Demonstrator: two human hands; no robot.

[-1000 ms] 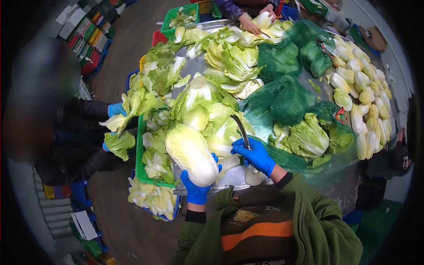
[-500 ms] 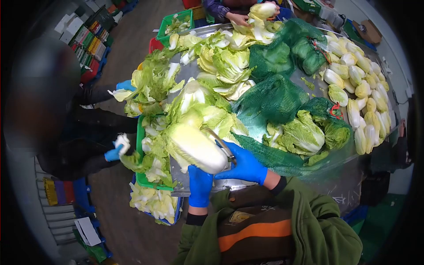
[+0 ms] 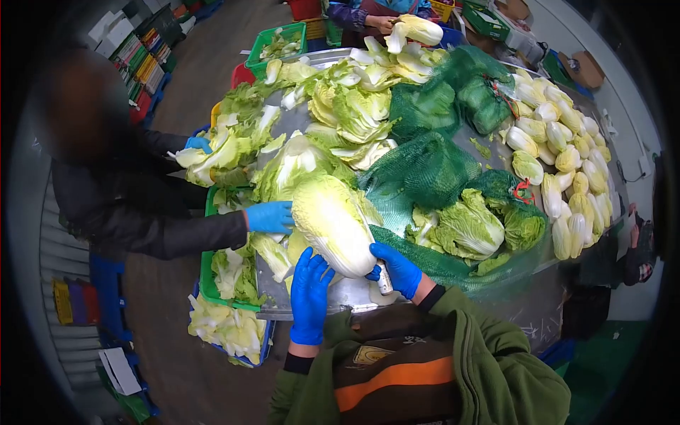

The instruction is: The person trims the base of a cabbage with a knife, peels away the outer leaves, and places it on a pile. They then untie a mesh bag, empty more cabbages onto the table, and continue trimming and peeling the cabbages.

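A pale, trimmed napa cabbage [image 3: 331, 223] is upright in front of me at the table's near edge. My left hand [image 3: 309, 294], in a blue glove, is beside its lower left with fingers spread and holds nothing. My right hand [image 3: 398, 270], also blue-gloved, is closed on a knife, whose whitish handle end [image 3: 384, 280] shows below the fingers; its fingertips are against the cabbage's lower right. The blade is hidden. Loose green outer leaves [image 3: 304, 166] lie behind the cabbage.
Green mesh bags [image 3: 425, 166] with leafy cabbages [image 3: 471, 228] lie right of centre. Trimmed cabbages [image 3: 567, 152] are heaped far right. A green crate [image 3: 207, 273] of leaves stands left. A co-worker's gloved hand [image 3: 270, 217] reaches in from the left. Another person [image 3: 379, 21] holds a cabbage at the back.
The cabbage has turned more upright, and my left hand has opened and come away from it. The knife blade has gone out of sight. The left co-worker's hand has moved in to the leaves.
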